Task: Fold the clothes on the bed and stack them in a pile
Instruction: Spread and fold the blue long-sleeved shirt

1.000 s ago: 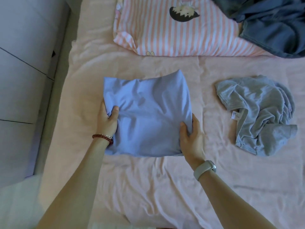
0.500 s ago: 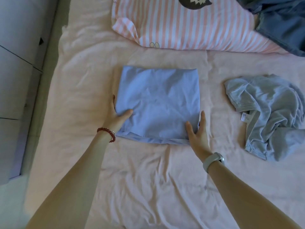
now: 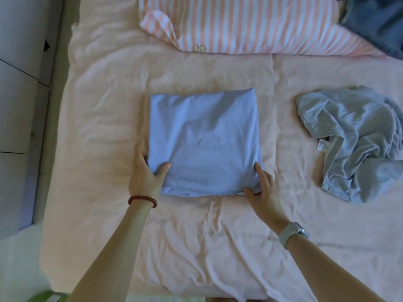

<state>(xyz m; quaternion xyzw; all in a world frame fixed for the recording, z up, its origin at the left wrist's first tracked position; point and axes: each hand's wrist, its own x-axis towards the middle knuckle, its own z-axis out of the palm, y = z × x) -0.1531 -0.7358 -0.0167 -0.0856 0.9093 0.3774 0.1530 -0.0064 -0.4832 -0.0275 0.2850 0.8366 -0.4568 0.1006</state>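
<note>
Here the left hand (image 3: 146,179) grips the near left corner of the folded blue garment (image 3: 205,142), thumb lying on top and fingers tucked out of sight along its left edge; a red bead bracelet (image 3: 142,199) circles that wrist. The right hand (image 3: 262,192) pinches the near right corner, forefinger stretched up along the right edge and thumb at the near edge, a pale watch (image 3: 293,233) on its wrist. Both forearms reach in from the bed's near side. The garment lies flat and roughly square mid-bed on the pink sheet (image 3: 104,118), bare sheet showing all round it. A crumpled grey garment (image 3: 357,144) lies well apart to the right. Beyond are a striped pillow (image 3: 250,25) and dark clothing (image 3: 379,20) at the far right corner.
</note>
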